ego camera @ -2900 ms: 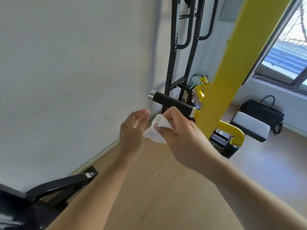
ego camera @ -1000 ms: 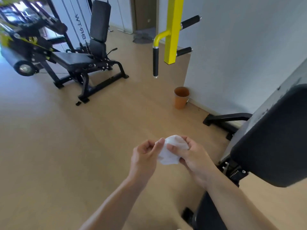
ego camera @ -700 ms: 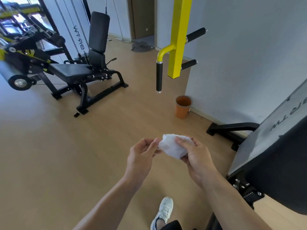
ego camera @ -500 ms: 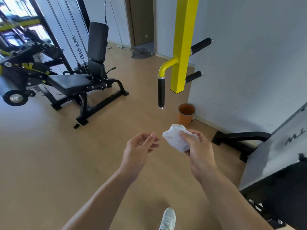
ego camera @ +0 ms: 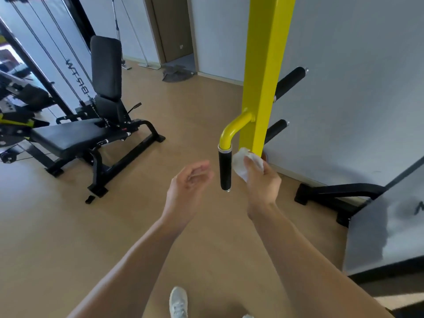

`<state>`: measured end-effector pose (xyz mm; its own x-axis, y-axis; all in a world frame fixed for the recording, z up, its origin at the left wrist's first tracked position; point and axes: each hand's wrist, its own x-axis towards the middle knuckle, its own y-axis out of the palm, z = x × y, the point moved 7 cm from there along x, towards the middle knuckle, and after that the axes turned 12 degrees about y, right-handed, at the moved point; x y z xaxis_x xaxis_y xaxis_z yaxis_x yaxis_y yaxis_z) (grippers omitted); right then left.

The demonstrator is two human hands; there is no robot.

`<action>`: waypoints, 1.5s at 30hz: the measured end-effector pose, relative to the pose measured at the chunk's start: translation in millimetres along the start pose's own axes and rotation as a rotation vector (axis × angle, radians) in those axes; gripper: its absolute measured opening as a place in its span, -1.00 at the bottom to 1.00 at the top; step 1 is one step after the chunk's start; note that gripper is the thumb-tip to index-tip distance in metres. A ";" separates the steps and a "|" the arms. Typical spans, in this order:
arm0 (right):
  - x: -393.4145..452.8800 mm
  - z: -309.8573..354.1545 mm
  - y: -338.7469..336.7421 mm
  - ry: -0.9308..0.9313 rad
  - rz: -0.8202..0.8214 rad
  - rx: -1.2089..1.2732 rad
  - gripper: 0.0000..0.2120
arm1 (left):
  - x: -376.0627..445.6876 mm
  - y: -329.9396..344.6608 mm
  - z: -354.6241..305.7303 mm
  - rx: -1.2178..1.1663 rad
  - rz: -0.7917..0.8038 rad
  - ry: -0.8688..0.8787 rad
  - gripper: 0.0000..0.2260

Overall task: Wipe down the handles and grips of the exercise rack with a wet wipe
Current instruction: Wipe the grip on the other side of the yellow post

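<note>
So the wet wipe (ego camera: 243, 162) is sitting bunched up in the right hand (ego camera: 261, 180), fingers and thumb pinching it into a wad, just at 3 o'clock of the hanging black grip (ego camera: 225, 170). Can't tell for sure if it's touching the grip yet; it's looking like a hair off. That grip is hanging straight down off the curved yellow tube (ego camera: 232, 130) on the yellow post (ego camera: 263, 88).

The left hand (ego camera: 189, 180) is hovering at 9 o'clock of the grip, empty, fingers loosely curled and a bit apart, not holding anything.

If I'm doing this one, I'm opening the wad so it's wrapping round the grip, then sliding top to bottom while twisting, finishing on the metal end cap. The left hand is probably best steadying the yellow tube above.

Two more black grips, the upper peg grip (ego camera: 290, 82) and the lower peg grip (ego camera: 276, 130), are sticking out at 1 o'clock behind the post, presumably waiting their turn.
</note>
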<state>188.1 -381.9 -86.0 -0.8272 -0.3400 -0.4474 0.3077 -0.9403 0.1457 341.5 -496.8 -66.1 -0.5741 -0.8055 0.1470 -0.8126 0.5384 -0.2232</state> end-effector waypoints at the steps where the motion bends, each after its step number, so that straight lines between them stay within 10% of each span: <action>1: -4.8 -0.8 8.8 -0.038 0.047 -0.018 -0.83 | 11.1 1.2 0.0 0.005 0.022 0.025 -0.78; 5: -24.4 -13.0 32.0 -0.227 0.210 -0.056 -0.63 | 47.7 9.1 -6.0 -0.071 0.153 0.128 -0.80; 10: -5.9 -19.9 42.8 -0.345 0.007 -0.297 -0.61 | 86.1 18.2 -9.3 -0.092 0.308 0.171 -0.84; 16: 19.0 -28.2 63.8 -0.371 -0.044 -0.591 -0.93 | 112.1 24.6 -14.3 0.050 0.437 0.256 -0.95; 28: 43.4 -63.1 57.4 -0.375 -0.041 -0.827 -0.76 | 117.1 28.5 -33.6 0.347 0.361 0.504 -0.74; 45: 18.2 -16.5 51.6 -0.575 -0.070 -0.550 -0.87 | 115.0 32.3 -37.8 0.431 0.432 0.470 -0.70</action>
<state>196.7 -436.3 -101.1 -0.9198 -0.3775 0.1074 0.3104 -0.8672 -0.3895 245.4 -562.7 -20.0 -0.8922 -0.3037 0.3343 -0.4510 0.5598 -0.6952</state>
